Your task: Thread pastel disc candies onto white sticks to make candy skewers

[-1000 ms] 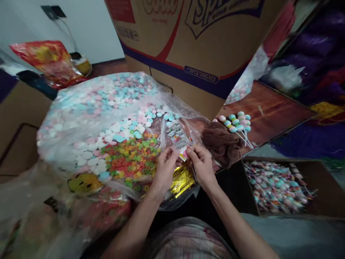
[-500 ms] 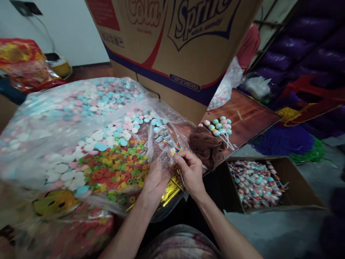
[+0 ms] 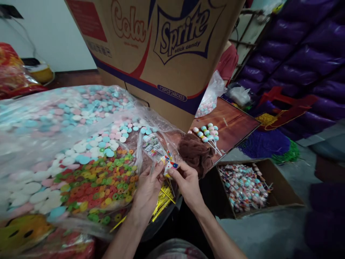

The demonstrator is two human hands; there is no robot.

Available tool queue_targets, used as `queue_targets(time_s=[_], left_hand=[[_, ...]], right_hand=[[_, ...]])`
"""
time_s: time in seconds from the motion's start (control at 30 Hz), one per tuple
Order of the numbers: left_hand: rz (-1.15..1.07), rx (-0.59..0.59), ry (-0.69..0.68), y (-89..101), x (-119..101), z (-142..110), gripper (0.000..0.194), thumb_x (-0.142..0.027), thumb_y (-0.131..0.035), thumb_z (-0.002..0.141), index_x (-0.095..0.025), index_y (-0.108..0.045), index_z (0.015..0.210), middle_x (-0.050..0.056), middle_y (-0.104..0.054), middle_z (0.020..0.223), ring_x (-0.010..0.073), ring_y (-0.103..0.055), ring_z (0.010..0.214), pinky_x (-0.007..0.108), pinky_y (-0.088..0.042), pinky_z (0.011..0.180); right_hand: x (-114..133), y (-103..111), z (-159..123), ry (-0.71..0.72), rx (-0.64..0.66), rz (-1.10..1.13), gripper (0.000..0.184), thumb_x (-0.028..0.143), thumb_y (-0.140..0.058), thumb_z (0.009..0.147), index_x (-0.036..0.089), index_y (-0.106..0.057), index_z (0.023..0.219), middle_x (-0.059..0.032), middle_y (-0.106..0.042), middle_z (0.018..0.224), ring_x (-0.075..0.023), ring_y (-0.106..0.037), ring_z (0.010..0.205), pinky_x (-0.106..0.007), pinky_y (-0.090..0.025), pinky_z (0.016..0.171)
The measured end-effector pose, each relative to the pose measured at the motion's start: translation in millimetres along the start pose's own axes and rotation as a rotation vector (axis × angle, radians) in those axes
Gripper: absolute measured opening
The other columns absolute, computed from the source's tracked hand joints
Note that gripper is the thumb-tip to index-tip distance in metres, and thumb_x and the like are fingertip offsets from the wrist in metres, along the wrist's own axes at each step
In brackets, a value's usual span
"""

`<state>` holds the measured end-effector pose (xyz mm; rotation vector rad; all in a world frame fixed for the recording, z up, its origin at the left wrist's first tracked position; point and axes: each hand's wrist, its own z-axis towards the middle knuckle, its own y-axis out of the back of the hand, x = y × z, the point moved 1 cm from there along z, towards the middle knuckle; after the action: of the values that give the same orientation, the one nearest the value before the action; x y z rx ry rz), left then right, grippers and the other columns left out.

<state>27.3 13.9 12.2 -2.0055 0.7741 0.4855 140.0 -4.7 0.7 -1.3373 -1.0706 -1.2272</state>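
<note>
My left hand (image 3: 149, 187) and my right hand (image 3: 188, 183) are close together, pinching a small printed plastic wrapper (image 3: 170, 164) between fingertips and thumbs. Whether anything is inside the wrapper, I cannot make out. Just beyond the fingers lies a stack of clear printed wrappers (image 3: 154, 145). Gold twist ties (image 3: 163, 202) sit below the hands, partly hidden by my left wrist. Ring-shaped gummy candies (image 3: 99, 183) in red, orange, yellow and green spread to the left. Around them are pastel candy discs (image 3: 81, 144) in an open clear plastic bag.
A large printed cardboard box (image 3: 151, 68) stands behind. To the right are a brown cloth (image 3: 195, 153) and several unwrapped candy sticks (image 3: 208, 133). An open carton (image 3: 283, 190) on the floor holds wrapped candy sticks (image 3: 246, 185). A person's red sleeve (image 3: 228, 61) shows behind the box.
The camera view has shifted, so the scene sits further left. Both hands stay on a wrapper, whose coloured print now shows more openly between the fingers.
</note>
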Motion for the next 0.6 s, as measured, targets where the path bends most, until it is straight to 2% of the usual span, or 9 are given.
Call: queue_targets(time_s=[0.2, 0.33, 0.47, 0.6], left_hand=[[-0.013, 0.041, 0.053, -5.3, 5, -8, 0.032, -0.028, -0.091, 0.052, -0.012, -0.071, 0.071, -0.001, -0.066, 0.068, 0.0044, -0.055, 0.054, 0.013, -0.047, 0.048], [0.006, 0.018, -0.018, 0.0, 3, -7, 0.030, -0.027, -0.090, 0.055, -0.011, -0.071, 0.074, 0.001, -0.068, 0.074, 0.0049, -0.056, 0.058, 0.014, -0.048, 0.051], [-0.031, -0.047, -0.083, 4.2, 0, 0, 0.026, -0.017, -0.089, 0.055, -0.013, -0.070, 0.073, -0.003, -0.065, 0.068, 0.0021, -0.051, 0.051, 0.012, -0.042, 0.047], [-0.061, -0.081, -0.072, 0.6, -1, 2, 0.023, -0.018, -0.086, 0.061, -0.015, -0.070, 0.076, -0.005, -0.064, 0.068, 0.0007, -0.047, 0.047, 0.012, -0.040, 0.045]], right_hand=[[2, 2, 1, 0.028, -0.092, -0.035, 0.036, 0.041, -0.060, 0.088, 0.018, -0.050, 0.063, 0.0028, -0.042, 0.065, -0.0114, -0.035, 0.063, -0.024, -0.032, 0.059], [1, 8, 4, 0.038, -0.103, -0.070, 0.041, 0.042, -0.059, 0.090, 0.019, -0.042, 0.061, 0.0038, -0.034, 0.063, -0.0107, -0.029, 0.062, -0.024, -0.028, 0.056], [0, 9, 5, 0.076, -0.064, -0.163, 0.043, 0.041, -0.057, 0.091, 0.020, -0.038, 0.059, 0.0039, -0.032, 0.063, -0.0107, -0.030, 0.062, -0.025, -0.028, 0.058], [1, 9, 7, 0.164, 0.001, -0.270, 0.042, 0.038, -0.054, 0.094, 0.019, -0.037, 0.059, 0.0036, -0.034, 0.063, -0.0109, -0.033, 0.062, -0.025, -0.028, 0.059]])
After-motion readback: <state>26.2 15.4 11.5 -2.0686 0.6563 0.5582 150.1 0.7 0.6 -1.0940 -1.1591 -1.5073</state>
